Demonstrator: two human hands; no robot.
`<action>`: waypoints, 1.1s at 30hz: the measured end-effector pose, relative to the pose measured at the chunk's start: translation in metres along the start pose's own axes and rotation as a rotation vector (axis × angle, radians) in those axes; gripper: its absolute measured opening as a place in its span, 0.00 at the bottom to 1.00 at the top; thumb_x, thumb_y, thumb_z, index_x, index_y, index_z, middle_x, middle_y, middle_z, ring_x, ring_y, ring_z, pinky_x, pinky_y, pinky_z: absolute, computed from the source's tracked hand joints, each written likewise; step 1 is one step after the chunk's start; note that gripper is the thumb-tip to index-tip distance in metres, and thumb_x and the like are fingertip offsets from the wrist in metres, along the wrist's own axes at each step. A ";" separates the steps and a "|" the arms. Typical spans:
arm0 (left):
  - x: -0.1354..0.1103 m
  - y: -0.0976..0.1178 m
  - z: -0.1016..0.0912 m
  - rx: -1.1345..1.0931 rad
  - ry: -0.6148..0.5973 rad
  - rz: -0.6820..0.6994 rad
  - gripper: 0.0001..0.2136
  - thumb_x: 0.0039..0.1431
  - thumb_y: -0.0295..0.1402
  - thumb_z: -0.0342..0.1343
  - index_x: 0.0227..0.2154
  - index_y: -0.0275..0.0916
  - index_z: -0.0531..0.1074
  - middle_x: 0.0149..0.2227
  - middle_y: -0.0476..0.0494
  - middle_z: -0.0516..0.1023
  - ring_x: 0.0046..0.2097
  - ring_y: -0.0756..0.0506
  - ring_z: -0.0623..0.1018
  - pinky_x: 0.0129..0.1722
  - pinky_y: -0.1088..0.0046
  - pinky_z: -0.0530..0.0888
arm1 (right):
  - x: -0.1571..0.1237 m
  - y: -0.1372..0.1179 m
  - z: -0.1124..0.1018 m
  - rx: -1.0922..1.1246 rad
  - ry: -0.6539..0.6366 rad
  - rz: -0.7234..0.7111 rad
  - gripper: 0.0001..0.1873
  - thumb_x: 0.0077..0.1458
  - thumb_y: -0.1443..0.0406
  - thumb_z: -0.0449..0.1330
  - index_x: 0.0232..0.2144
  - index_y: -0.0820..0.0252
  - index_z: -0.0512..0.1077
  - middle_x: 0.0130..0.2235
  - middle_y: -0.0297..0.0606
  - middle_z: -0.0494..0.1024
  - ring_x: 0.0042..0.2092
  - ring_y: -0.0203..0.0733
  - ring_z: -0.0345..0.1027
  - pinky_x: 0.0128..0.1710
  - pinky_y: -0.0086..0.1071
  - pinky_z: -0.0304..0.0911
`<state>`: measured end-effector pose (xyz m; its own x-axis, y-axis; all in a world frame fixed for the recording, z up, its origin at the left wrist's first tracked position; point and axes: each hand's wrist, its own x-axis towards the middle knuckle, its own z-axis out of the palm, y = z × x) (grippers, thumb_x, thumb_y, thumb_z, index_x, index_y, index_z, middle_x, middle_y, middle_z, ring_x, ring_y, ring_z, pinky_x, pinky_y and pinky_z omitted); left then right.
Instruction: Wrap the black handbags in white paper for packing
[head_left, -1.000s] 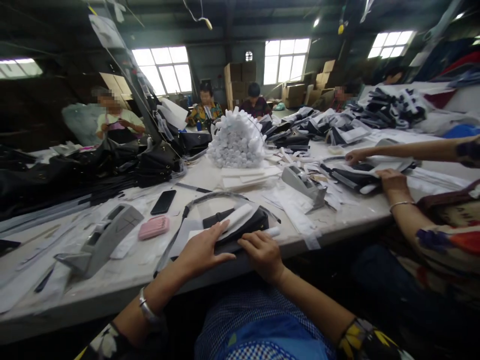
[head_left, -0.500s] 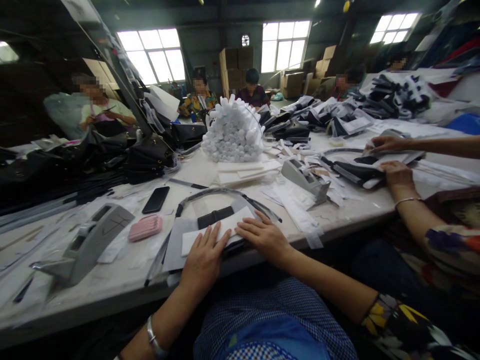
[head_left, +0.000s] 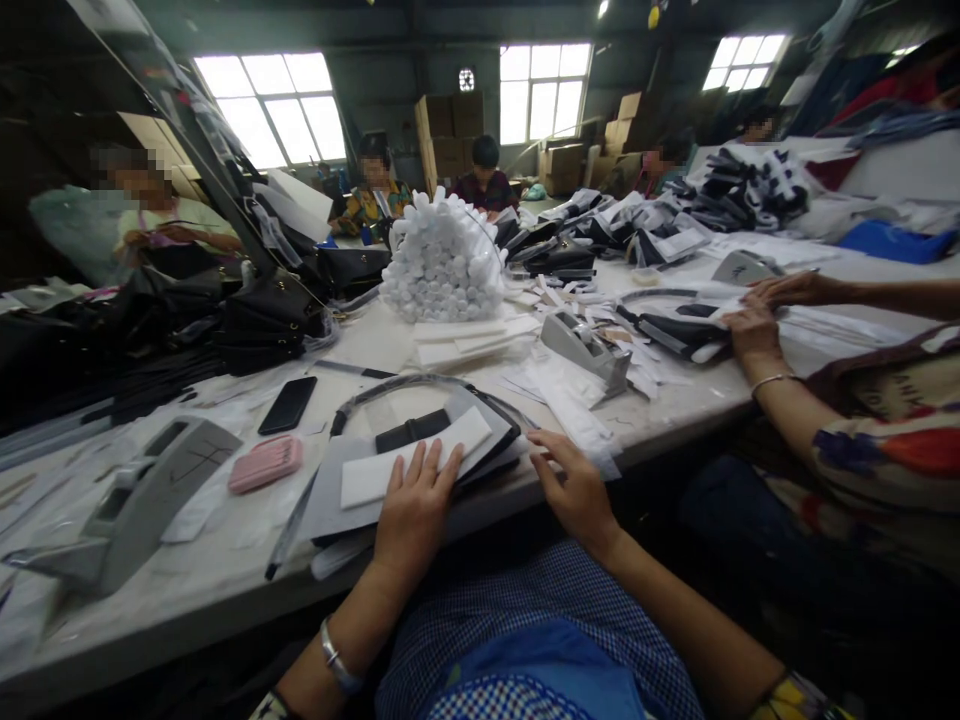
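My left hand (head_left: 417, 500) lies flat with fingers spread on a white foam strip (head_left: 367, 482). Under the strip is a grey sheet (head_left: 327, 506) over a black bag, most of which is hidden. A small black strap piece (head_left: 411, 430) shows just beyond the strip. The bag's wrapped handle (head_left: 390, 388) arches away across the table. My right hand (head_left: 576, 488) is raised off the bag at its right side, fingers apart and slightly bent, with nothing visible in it.
A grey tape dispenser (head_left: 157, 490), a pink case (head_left: 265, 463) and a black phone (head_left: 288, 405) lie to the left. Behind stand a bundle of white rolls (head_left: 446, 265) and another dispenser (head_left: 586, 348). At right, a co-worker's hands (head_left: 754, 325) work on another bag.
My right hand has lifted off the white strip and moved right, away from the bag. My left hand stays on the strip. The view has shifted somewhat to the right.
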<state>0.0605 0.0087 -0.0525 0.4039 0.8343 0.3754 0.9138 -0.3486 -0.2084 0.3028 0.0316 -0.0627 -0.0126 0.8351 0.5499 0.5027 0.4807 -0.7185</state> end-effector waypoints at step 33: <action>-0.018 -0.028 0.008 -0.061 0.261 0.014 0.32 0.67 0.29 0.45 0.71 0.40 0.41 0.68 0.35 0.60 0.67 0.34 0.63 0.61 0.52 0.69 | 0.070 0.021 -0.033 0.107 -0.517 0.140 0.14 0.64 0.57 0.57 0.41 0.60 0.76 0.41 0.41 0.83 0.46 0.44 0.77 0.50 0.39 0.71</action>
<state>0.0271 0.0071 -0.0603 0.4068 0.6936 0.5946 0.9057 -0.3910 -0.1636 0.3410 0.0916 -0.0248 -0.3888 0.9026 0.1848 0.4392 0.3578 -0.8241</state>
